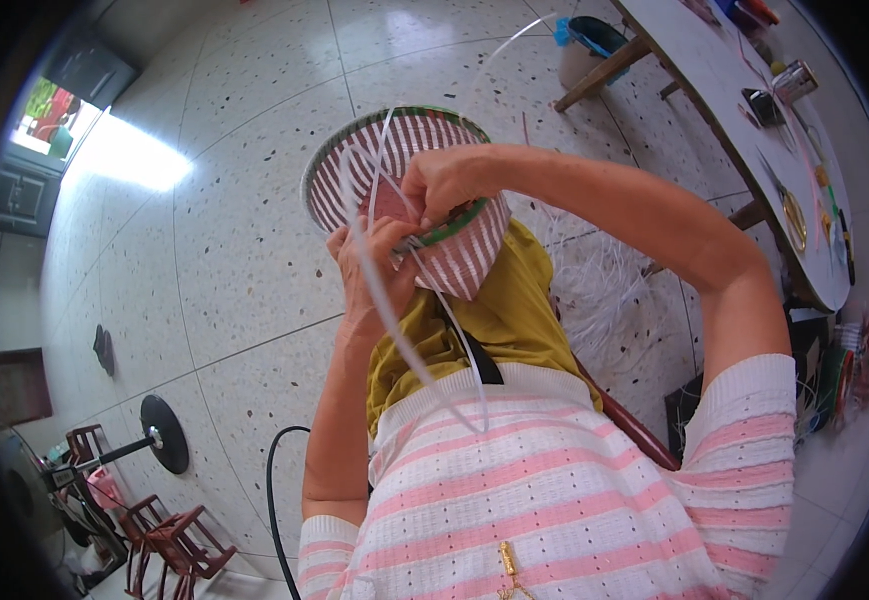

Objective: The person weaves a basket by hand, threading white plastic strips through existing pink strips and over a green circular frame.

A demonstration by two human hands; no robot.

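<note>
A woven basket [460, 262] with dark red and white stripes and a green rim rests tilted at my lap, its mouth facing up and away. At the near side of the rim, my left hand [375, 262] is closed around the edge. Curled fingers of my right hand [447, 182] reach over the right side into the basket's mouth, close to the left fingertips. What those right fingers pinch is hidden. A long white plastic strip [387, 305] loops up from the rim by my hands and hangs toward my shirt, partly blurred.
A pile of loose white strips [605, 285] lies on the floor to the right. Beyond it stand a long table [685, 60] bearing scissors [793, 215] and other tools, and a bucket [580, 65]. Small brown stools [190, 545] and a black round-based stand [165, 435] are at lower left.
</note>
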